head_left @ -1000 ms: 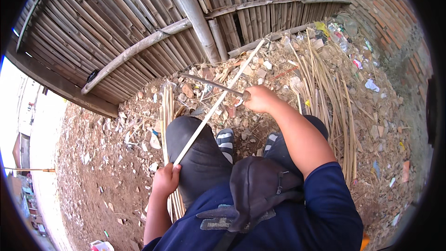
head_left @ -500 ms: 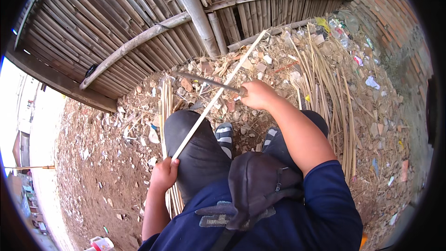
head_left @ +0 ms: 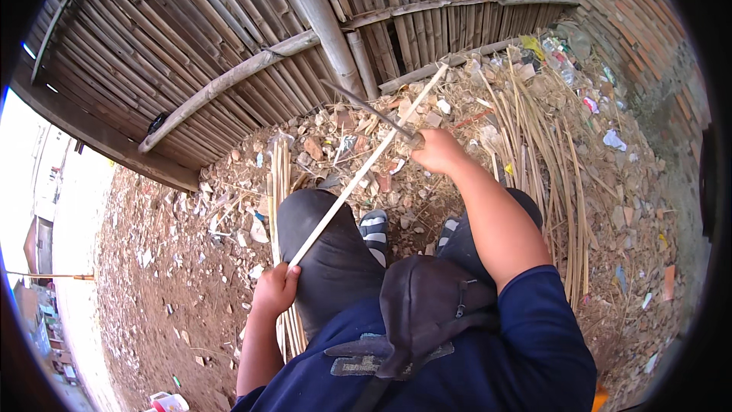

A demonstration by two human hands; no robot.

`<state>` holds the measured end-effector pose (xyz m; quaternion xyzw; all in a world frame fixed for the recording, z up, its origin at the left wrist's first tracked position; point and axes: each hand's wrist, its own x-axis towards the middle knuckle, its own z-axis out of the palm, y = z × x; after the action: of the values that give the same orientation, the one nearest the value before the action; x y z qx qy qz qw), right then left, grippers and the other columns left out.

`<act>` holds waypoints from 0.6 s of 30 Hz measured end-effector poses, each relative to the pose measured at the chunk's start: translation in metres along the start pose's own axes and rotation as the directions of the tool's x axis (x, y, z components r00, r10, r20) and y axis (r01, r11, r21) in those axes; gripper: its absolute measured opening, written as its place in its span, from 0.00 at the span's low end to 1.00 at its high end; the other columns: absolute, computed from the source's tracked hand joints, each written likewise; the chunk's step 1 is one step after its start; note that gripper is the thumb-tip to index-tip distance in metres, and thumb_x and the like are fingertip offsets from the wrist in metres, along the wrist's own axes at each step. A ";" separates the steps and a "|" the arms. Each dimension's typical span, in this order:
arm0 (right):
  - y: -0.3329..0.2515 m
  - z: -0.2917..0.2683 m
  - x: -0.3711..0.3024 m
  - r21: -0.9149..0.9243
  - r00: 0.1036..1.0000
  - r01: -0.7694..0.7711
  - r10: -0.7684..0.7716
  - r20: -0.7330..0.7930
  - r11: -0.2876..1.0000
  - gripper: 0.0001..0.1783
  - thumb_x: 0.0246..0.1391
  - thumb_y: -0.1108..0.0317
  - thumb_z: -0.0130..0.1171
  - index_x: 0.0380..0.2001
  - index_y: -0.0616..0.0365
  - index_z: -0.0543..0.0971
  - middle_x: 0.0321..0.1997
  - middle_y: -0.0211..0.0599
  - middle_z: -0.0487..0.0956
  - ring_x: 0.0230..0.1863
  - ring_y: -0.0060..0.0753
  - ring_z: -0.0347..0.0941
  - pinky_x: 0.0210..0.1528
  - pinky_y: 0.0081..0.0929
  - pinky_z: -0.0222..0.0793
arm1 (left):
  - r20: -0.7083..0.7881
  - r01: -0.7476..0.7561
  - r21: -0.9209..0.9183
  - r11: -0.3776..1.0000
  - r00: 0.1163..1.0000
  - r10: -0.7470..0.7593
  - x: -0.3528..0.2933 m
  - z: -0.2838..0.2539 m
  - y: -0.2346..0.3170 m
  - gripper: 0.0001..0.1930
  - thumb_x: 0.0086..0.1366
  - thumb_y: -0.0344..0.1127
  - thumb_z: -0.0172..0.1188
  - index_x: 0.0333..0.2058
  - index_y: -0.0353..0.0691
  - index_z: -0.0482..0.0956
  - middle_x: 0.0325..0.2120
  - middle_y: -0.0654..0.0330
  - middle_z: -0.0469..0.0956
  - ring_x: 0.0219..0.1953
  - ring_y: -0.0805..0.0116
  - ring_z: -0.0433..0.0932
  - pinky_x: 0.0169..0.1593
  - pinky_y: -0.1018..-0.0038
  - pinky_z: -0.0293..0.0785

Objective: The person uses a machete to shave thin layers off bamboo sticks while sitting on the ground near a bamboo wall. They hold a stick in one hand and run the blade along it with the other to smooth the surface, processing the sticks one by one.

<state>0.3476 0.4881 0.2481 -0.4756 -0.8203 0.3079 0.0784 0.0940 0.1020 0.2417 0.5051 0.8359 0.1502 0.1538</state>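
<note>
My left hand [head_left: 275, 290] is closed round the near end of a long pale bamboo strip [head_left: 352, 185], beside my left thigh. The strip slants up and away to the right, passing over my left knee. In my right hand [head_left: 438, 152] is the handle of a knife with a long, narrow dark blade [head_left: 364, 106]. That blade points to the far left and crosses the strip toward its far end, seemingly touching it. More pale strips [head_left: 280, 172] lie along the outer side of my left leg, partly hidden by it.
A loose bundle of long bamboo strips [head_left: 543, 156] lies on the ground to my right. Ahead stands a bamboo slat wall [head_left: 236, 46] with a thick post [head_left: 324, 19]; a brick wall [head_left: 648, 23] rises at the right. Stones and litter, including plastic bottles [head_left: 566, 72], cover the ground.
My right hand has shifted slightly right and the knife's blade has tilted more steeply, its tip now farther up and right. The left hand keeps its grip on the strip.
</note>
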 end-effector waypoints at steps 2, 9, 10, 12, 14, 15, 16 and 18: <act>-0.015 -0.004 -0.011 -0.063 0.998 0.026 -0.023 0.057 0.998 0.16 0.51 0.60 0.64 0.43 0.51 0.83 0.38 0.45 0.84 0.43 0.49 0.82 0.47 0.45 0.77 | -0.009 -0.022 -0.001 1.000 1.000 0.022 0.002 0.004 -0.001 0.24 0.74 0.49 0.51 0.26 0.34 0.73 0.19 0.41 0.76 0.27 0.36 0.78 0.32 0.49 0.71; -0.020 0.003 -0.028 -0.187 0.923 0.370 -0.337 0.188 0.910 0.08 0.49 0.62 0.63 0.33 0.50 0.82 0.32 0.41 0.83 0.38 0.47 0.82 0.40 0.47 0.76 | -0.020 -0.032 -0.061 0.998 0.999 0.031 0.001 0.004 -0.001 0.23 0.73 0.48 0.53 0.24 0.34 0.71 0.18 0.40 0.75 0.26 0.34 0.76 0.30 0.48 0.70; -0.008 0.010 -0.013 -0.088 0.949 0.200 -0.170 0.266 0.976 0.09 0.49 0.63 0.63 0.33 0.51 0.82 0.33 0.44 0.83 0.39 0.49 0.82 0.41 0.46 0.76 | -0.013 -0.033 -0.057 0.998 0.999 0.032 0.001 0.005 0.000 0.23 0.73 0.48 0.53 0.24 0.34 0.71 0.18 0.40 0.75 0.26 0.34 0.76 0.30 0.48 0.70; -0.003 0.004 -0.002 -0.036 0.981 0.081 -0.073 0.180 0.996 0.13 0.49 0.61 0.64 0.37 0.54 0.83 0.37 0.46 0.84 0.43 0.51 0.81 0.47 0.45 0.76 | -0.034 -0.007 -0.039 0.999 0.999 0.006 0.001 0.008 -0.001 0.24 0.74 0.48 0.53 0.24 0.34 0.71 0.18 0.40 0.75 0.26 0.34 0.77 0.31 0.48 0.70; 0.010 0.004 0.007 -0.025 0.992 0.091 -0.089 0.088 0.996 0.14 0.49 0.60 0.65 0.39 0.54 0.84 0.38 0.46 0.84 0.44 0.51 0.81 0.49 0.45 0.76 | -0.040 -0.011 -0.043 0.999 0.999 0.009 0.002 0.006 0.001 0.23 0.74 0.48 0.54 0.24 0.34 0.72 0.19 0.39 0.75 0.26 0.34 0.77 0.31 0.48 0.71; 0.013 0.005 0.006 -0.036 0.992 0.097 -0.094 0.080 0.995 0.15 0.50 0.60 0.65 0.40 0.54 0.83 0.39 0.46 0.84 0.45 0.52 0.81 0.49 0.45 0.76 | -0.033 -0.010 -0.047 0.999 0.999 0.009 0.002 0.004 0.001 0.23 0.74 0.48 0.54 0.24 0.34 0.72 0.19 0.39 0.76 0.27 0.34 0.77 0.32 0.48 0.71; 0.013 0.006 0.004 -0.046 0.992 0.101 -0.098 0.075 0.994 0.17 0.50 0.59 0.65 0.41 0.55 0.83 0.39 0.47 0.84 0.46 0.53 0.81 0.50 0.45 0.76 | -0.018 -0.002 -0.057 0.998 1.000 0.001 0.002 0.001 0.001 0.23 0.74 0.47 0.54 0.25 0.34 0.73 0.20 0.39 0.76 0.27 0.33 0.77 0.32 0.48 0.71; -0.007 -0.001 -0.008 -0.050 0.993 0.082 -0.077 0.085 0.995 0.17 0.50 0.58 0.65 0.42 0.54 0.83 0.39 0.47 0.84 0.46 0.53 0.81 0.50 0.45 0.77 | -0.022 -0.009 -0.057 0.998 1.000 0.008 0.002 0.000 0.001 0.23 0.74 0.47 0.54 0.25 0.34 0.73 0.20 0.39 0.76 0.28 0.33 0.77 0.32 0.47 0.71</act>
<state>0.3474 0.4790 0.2541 -0.4312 -0.8490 0.3022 0.0436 0.0942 0.1043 0.2424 0.5024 0.8306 0.1802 0.1585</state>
